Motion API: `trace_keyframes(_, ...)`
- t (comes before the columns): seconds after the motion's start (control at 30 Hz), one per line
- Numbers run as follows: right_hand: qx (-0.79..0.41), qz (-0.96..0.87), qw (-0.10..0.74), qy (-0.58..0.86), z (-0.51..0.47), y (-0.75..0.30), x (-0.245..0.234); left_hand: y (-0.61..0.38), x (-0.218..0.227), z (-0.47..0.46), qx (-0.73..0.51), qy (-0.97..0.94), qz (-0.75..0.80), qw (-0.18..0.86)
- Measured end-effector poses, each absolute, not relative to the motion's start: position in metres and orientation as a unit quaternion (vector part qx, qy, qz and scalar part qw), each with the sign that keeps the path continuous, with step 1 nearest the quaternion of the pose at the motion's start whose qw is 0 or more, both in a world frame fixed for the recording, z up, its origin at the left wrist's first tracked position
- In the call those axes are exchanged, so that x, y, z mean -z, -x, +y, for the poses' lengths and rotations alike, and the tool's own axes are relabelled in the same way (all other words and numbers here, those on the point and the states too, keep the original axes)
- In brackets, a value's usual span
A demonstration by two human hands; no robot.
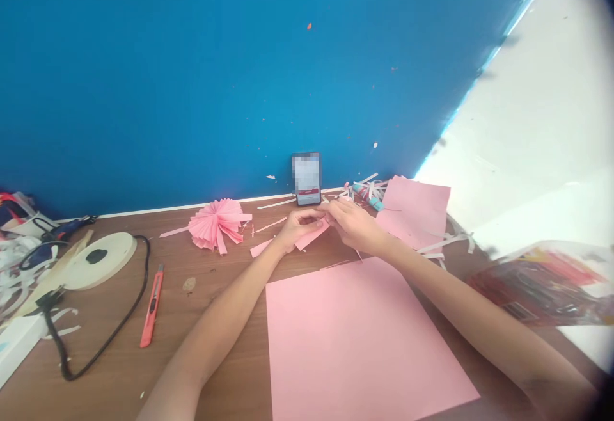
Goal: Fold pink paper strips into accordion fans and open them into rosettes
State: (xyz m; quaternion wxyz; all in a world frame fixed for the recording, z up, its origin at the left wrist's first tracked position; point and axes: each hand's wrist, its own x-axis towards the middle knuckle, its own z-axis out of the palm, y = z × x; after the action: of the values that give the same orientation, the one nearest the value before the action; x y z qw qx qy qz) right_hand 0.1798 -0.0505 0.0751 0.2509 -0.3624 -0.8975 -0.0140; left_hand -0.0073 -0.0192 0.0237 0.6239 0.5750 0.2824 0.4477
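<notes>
My left hand [298,228] and my right hand [349,217] meet over the back part of the table, just in front of a propped phone [307,181]. Between them is a small piece of pink paper [311,237]. The left thumb and fingers pinch it, and the right fingers close at its upper right end. Another narrow pink strip [261,248] lies by the left wrist. A large pink sheet [355,338] lies flat on the table between my forearms. To the left sits a pleated pink paper rosette [218,224] with loose strips at its edges.
A red box cutter [152,306] lies on the wooden table [225,318] at left, near a black cable [103,350] and a round cream disc [108,258]. More pink sheets [412,210], a blue tube [369,197] and paper scraps lie at back right. A blue wall [192,75] rises behind.
</notes>
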Motion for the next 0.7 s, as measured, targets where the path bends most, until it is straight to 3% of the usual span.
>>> trace_keyframes(0.7, 0.022, -0.894, 0.264, 0.362, -0.0501, -0.1788, -0.0743, 0.0095, -0.0240, -0.0182, -0.450, -0.548, 0.291, 0.642)
